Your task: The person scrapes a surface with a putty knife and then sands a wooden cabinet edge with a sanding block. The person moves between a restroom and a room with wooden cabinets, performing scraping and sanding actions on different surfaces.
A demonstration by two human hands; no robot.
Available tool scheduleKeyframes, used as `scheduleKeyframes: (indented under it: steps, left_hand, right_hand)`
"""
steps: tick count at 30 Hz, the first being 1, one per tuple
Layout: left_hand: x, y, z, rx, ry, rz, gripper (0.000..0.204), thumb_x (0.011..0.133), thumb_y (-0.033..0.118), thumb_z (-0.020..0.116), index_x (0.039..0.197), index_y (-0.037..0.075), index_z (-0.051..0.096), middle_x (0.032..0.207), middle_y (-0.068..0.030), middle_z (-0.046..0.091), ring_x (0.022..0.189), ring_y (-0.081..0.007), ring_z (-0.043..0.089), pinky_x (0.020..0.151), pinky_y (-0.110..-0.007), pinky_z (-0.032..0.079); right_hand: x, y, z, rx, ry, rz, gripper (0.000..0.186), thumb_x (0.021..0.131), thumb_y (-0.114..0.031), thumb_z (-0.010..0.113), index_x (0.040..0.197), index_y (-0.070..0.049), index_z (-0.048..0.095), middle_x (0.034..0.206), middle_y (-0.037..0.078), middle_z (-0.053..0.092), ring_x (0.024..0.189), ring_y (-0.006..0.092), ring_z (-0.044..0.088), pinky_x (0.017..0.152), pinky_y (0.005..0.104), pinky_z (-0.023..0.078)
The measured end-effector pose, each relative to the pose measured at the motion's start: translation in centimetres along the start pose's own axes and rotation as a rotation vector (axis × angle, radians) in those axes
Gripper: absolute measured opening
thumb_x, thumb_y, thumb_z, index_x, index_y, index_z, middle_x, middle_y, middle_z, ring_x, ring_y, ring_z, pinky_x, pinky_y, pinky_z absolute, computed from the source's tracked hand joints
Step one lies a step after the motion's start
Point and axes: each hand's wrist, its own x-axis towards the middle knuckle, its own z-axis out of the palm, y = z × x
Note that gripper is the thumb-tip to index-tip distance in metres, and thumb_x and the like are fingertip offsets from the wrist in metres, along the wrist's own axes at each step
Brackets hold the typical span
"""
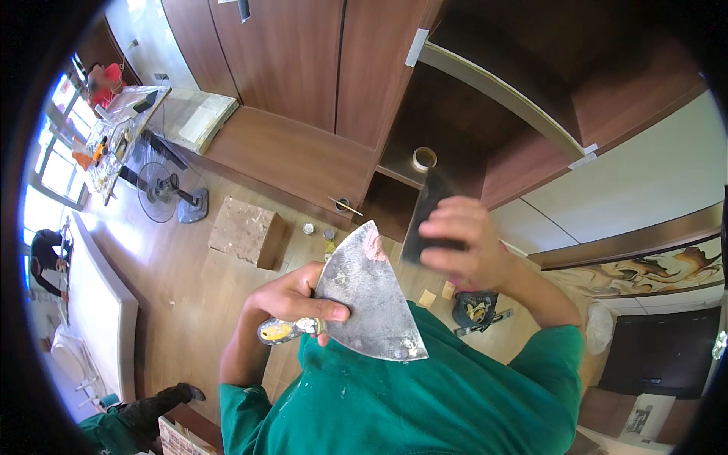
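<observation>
Grips a wide putty knife (362, 311) in the left hand (298, 296), just in front of the green shirt (425, 394), with the thumb laid flat on the blade near the neck and the other fingers curled behind, clamped on the metal. Carries a dab of pink filler (373, 244) at the upper corner of the blade, with pale smears and scuffs elsewhere. Lets the yellow-and-grey handle (284, 331) stick out past the palm toward the lower left.

Holds a dark flat spreader (426, 208) in the right hand (461, 239), apart from the putty knife, with the fingers closed on its lower part; cannot tell the exact place of the thumb there for blur. Shows beyond it a roll of tape (425, 158) by the cabinet, and farther left a small pot (343, 204) with a stick across it and a stained box (243, 230) on the floor.

Judging by the thin metal, should handle as fairly light, stiff near the neck and perhaps slightly springy toward the wide edge. Seems hardly fragile, but may turn slippery under smeared filler. Probably balances well when taken close to the neck, with the thumb as a brace; likely offers a surer hold for pressing at the handle. Calls for fingertips clear of the soft pink dab and the wide edge.
</observation>
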Motion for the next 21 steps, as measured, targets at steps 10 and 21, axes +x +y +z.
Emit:
scheduleKeyframes:
  steps: [10,21]
  left_hand:
    - [0.7,0.5,1.4,0.047,0.439,0.287,0.033,0.1,0.012,0.071,0.126,-0.006,0.06,0.099,-0.0118,0.074,0.072,-0.0185,0.072,0.058,-0.032,0.059]
    - [4.9,0.3,4.0,0.24,0.825,0.448,0.033,0.113,0.026,0.048,0.123,-0.003,0.058,0.098,-0.0085,0.069,0.081,-0.0126,0.069,0.062,-0.03,0.058]
  right_hand:
    - [-1.8,1.9,-0.2,-0.075,0.201,0.451,0.041,0.088,-0.004,0.07,0.128,-0.011,0.066,0.128,0.009,0.063,0.114,0.0286,0.059,0.098,0.0394,0.049]
    - [-0.3,-0.7,2.6,0.814,0.372,1.006,0.035,0.1,-0.031,0.073,0.107,0.004,0.073,0.092,0.001,0.07,0.085,0.0068,0.06,0.076,0.0249,0.049]
